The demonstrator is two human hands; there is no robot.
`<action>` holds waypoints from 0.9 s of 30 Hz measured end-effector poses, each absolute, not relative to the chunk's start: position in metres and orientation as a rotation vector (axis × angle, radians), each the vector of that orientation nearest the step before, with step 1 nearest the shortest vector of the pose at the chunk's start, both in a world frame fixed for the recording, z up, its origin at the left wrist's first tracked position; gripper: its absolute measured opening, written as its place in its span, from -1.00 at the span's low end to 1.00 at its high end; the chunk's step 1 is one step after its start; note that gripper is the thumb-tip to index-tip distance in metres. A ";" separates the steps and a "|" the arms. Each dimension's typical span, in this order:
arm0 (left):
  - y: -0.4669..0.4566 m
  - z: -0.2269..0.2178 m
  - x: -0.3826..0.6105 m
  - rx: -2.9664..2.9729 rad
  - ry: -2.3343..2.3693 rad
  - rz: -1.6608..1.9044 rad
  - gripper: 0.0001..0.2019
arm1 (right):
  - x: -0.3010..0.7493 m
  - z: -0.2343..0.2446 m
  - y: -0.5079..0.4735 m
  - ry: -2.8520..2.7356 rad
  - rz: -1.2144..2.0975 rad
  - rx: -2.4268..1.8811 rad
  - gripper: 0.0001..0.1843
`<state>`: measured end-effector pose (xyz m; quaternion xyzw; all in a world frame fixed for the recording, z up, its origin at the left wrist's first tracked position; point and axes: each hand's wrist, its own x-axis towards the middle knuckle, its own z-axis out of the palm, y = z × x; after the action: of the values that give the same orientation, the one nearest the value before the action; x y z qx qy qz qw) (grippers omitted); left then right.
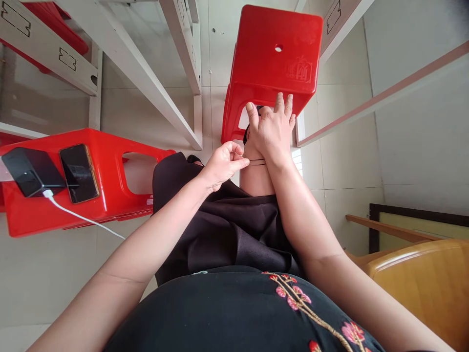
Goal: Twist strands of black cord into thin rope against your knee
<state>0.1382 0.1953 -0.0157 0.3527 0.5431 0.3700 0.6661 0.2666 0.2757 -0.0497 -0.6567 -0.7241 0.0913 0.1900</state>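
Two dark devices lie on the near stool [110, 195] at the left: a power bank [31, 171] and, just beside it, a phone [78, 172]. A white cable [84, 217] runs from the power bank down over the stool's edge. The left hand [222, 164] is closed to a pinch, with thumb and forefinger gripping a thin black band [257, 162] and the other fingers curled in. The band circles the right wrist, above the black skirt [227, 230]. The right hand [271, 128] lies open, palm down on the knee [256, 181], fingers spread; what is under the palm I cannot tell. Its fingertips reach the front edge of the far stool [274, 54]. A wooden chair [421, 283] stands at the right.
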 end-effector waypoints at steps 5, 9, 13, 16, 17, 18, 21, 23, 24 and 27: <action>0.196 -0.018 0.138 0.801 1.214 0.837 -0.75 | 0.269 -0.052 0.279 -2.097 0.300 -1.869 -0.16; 0.194 -0.020 0.140 0.828 1.198 0.842 -0.74 | 0.274 -0.053 0.278 -2.106 0.194 -1.799 -0.13; 0.192 -0.020 0.144 0.822 1.227 0.849 -0.72 | 0.272 -0.040 0.271 -2.056 0.233 -1.740 -0.15; 0.190 -0.021 0.147 0.819 1.235 0.888 -0.72 | 0.270 -0.029 0.262 -2.050 0.287 -1.677 -0.21; 0.189 -0.022 0.148 0.821 1.231 0.908 -0.71 | 0.271 -0.027 0.258 -2.058 0.297 -1.634 -0.23; 0.188 -0.023 0.149 0.821 1.228 0.930 -0.70 | 0.271 -0.026 0.254 -2.060 0.305 -1.581 -0.24; 0.186 -0.026 0.152 0.830 1.232 0.971 -0.68 | 0.277 -0.026 0.241 -2.036 0.389 -1.373 -0.24; 0.186 -0.025 0.152 0.853 1.243 0.976 -0.66 | 0.283 -0.026 0.232 -2.057 0.487 -1.232 -0.31; 0.187 -0.024 0.151 0.870 1.243 0.983 -0.64 | 0.285 -0.026 0.227 -2.095 0.528 -1.164 -0.37; 0.187 -0.017 0.147 0.941 1.226 1.011 -0.60 | 0.292 -0.022 0.215 -2.203 0.622 -1.039 -0.50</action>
<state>0.1468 0.1868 -0.0175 0.4065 0.5294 0.4365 0.6032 0.2923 0.2146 -0.0216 -0.3932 -0.8334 0.2355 0.3088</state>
